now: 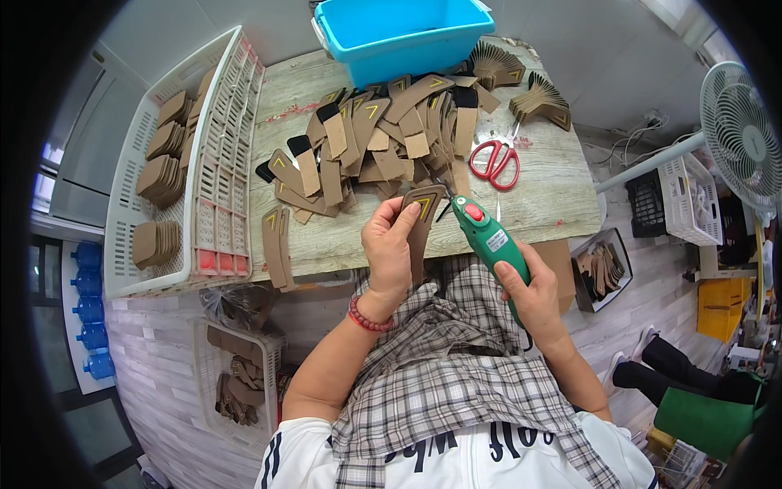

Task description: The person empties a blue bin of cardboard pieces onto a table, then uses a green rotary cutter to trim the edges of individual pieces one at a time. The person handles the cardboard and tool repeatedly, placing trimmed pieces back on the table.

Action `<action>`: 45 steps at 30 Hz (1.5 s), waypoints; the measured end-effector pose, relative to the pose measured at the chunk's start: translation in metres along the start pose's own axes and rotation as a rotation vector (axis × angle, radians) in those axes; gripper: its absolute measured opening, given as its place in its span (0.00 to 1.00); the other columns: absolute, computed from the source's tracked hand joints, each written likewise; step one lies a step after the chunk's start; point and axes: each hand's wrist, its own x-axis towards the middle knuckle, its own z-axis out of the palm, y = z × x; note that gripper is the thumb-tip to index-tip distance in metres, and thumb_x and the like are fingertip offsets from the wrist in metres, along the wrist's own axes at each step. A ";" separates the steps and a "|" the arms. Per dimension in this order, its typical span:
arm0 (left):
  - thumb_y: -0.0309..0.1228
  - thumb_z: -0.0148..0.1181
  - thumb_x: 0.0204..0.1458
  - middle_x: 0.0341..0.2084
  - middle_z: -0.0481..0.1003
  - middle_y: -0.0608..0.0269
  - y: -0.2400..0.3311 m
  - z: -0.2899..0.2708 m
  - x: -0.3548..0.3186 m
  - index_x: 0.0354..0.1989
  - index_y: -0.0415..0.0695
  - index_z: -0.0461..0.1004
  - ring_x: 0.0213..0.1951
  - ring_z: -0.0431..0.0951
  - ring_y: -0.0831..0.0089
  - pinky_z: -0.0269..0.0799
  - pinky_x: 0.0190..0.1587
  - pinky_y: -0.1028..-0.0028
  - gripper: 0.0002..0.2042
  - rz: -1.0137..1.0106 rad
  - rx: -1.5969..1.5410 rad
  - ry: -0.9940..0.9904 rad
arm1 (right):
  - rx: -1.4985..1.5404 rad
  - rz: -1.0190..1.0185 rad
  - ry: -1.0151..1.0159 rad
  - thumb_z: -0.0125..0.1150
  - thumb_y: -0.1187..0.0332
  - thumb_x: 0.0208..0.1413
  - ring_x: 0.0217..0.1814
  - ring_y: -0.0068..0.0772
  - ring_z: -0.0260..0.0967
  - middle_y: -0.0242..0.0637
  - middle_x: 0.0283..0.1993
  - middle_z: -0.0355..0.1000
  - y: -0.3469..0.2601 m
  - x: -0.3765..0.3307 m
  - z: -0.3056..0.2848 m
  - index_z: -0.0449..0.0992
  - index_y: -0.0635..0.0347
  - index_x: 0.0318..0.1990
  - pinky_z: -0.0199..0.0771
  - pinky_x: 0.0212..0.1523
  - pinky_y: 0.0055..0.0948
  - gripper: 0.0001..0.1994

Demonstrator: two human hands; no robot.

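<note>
My left hand (388,248) is closed on a curved brown fabric piece (419,228) with a yellow angled mark, held upright at the table's front edge. My right hand (533,287) wraps round a green handheld electric tool (489,238) with a red button. Its narrow tip points up and left, close to the upper edge of the piece; whether they touch I cannot tell. Beyond my hands lies a loose heap of similar brown pieces (371,122), some with black ends. Red-handled scissors (494,167) rest to the right of the heap.
A blue tub (407,53) stands at the table's back. On the left is a white plastic crate (220,155) with stacked brown pieces. Fanned stacks (542,102) sit at the back right. A white fan (740,114) and a person's legs (676,367) are to the right.
</note>
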 end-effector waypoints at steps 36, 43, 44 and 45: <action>0.26 0.63 0.51 0.22 0.73 0.72 0.048 -0.043 0.034 0.32 0.35 0.78 0.24 0.67 0.87 0.63 0.25 0.83 0.06 -0.053 0.649 -0.387 | 0.024 0.131 -0.219 0.64 0.60 0.56 0.22 0.14 0.63 0.28 0.28 0.70 -0.002 -0.003 -0.019 0.72 0.64 0.53 0.65 0.23 0.17 0.21; 0.26 0.63 0.51 0.24 0.76 0.71 0.057 -0.041 0.033 0.34 0.35 0.78 0.26 0.71 0.87 0.67 0.28 0.84 0.07 -0.128 0.628 -0.471 | 0.040 0.143 -0.239 0.63 0.62 0.57 0.22 0.14 0.63 0.28 0.28 0.70 -0.007 -0.002 -0.016 0.72 0.64 0.53 0.65 0.23 0.17 0.20; 0.26 0.63 0.52 0.25 0.76 0.70 0.058 -0.039 0.033 0.34 0.35 0.78 0.27 0.71 0.87 0.68 0.30 0.84 0.06 -0.173 0.628 -0.476 | 0.043 0.139 -0.239 0.63 0.62 0.57 0.22 0.14 0.63 0.28 0.28 0.70 -0.006 -0.002 -0.016 0.72 0.64 0.53 0.65 0.23 0.17 0.20; 0.25 0.63 0.52 0.26 0.76 0.70 0.059 -0.038 0.033 0.34 0.35 0.77 0.29 0.72 0.86 0.68 0.32 0.84 0.06 -0.217 0.629 -0.481 | 0.045 0.134 -0.238 0.63 0.63 0.57 0.22 0.14 0.63 0.28 0.28 0.70 -0.005 -0.002 -0.016 0.72 0.64 0.53 0.65 0.23 0.17 0.20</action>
